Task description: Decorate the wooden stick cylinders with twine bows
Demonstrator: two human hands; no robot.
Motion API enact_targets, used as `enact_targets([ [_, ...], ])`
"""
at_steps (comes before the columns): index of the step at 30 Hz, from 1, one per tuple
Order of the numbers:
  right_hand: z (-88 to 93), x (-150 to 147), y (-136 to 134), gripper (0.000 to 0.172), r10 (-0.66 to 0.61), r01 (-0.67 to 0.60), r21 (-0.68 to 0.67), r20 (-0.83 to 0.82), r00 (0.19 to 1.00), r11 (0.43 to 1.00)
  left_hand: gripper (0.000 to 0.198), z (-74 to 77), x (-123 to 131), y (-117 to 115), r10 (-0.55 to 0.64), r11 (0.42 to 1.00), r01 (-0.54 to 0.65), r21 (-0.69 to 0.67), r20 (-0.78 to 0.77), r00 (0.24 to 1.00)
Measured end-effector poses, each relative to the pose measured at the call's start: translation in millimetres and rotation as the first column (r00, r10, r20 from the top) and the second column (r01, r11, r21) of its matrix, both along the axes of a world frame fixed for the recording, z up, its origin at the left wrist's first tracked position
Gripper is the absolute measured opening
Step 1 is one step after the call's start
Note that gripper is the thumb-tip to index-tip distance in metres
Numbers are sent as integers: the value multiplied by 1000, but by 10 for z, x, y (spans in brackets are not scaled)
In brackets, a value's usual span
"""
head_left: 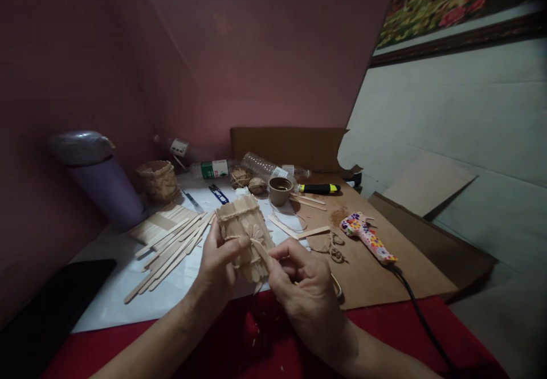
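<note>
- Box (244,222): small stick-built holder with a twine band near its top edge. It is held off the table at centre, tilted, with its open top pointing away and up-left.
- Stick (260,251): one short stick lies flat on the box's near face, over a fan of stick petals. Its long axis runs up-left to down-right, and the lower end points at the right hand.
- Left hand (220,262): grips the box from its left side with the thumb pressed on the near face. The fingers wrap behind the box and are mostly hidden.
- Right hand (305,288): sits just right of and below the box. Thumb and forefinger pinch the stick's lower end, and the other fingers are curled in.
- The right hand is the one nearer the stick. The left thumb tip is just beside the stick's upper end, but I cannot tell if they touch.
- Left of the box: a pile of loose sticks (171,251) on a white sheet (106,279). A basket (159,179) and a purple flask (102,179) are further left.
- Behind the box: snips (219,194), twine balls (250,182), a cup (280,190), a bottle (262,166) and a cutter (319,188).
- Right of the box: a twine scrap (334,249) and a glue gun (367,236) on cardboard (384,279), well apart from both hands.
- Below the box: red cloth (256,339).
</note>
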State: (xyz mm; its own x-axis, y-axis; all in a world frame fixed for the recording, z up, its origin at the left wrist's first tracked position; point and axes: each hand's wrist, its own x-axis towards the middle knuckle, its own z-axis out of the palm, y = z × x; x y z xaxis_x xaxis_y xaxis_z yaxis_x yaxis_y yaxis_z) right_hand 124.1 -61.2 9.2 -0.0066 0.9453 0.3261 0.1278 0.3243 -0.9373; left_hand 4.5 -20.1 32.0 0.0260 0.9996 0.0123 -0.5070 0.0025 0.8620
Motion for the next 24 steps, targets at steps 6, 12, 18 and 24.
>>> enact_targets([
  [6, -19, 15, -36, 17, 47, -49, -16, -95, 994, 999, 51, -17, -8, -37, -16, 1000, 16, 4, -4, 1000],
  [12, -14, 10, -84, 12, 84, -89, -16, -212, 974, 996, 49, -25, -12, -39, -28, 1000, 28, 12, -12, 1000],
  [18, -58, 1, -78, 13, 78, -81, -3, -217, 973, 997, 50, -31, -17, -18, -26, 999, 27, 30, -24, 999],
  [24, -35, -6, -66, 15, 24, -21, 22, -130, 991, 1000, 52, -35, -22, -21, -28, 999, 29, 27, -22, 999],
])
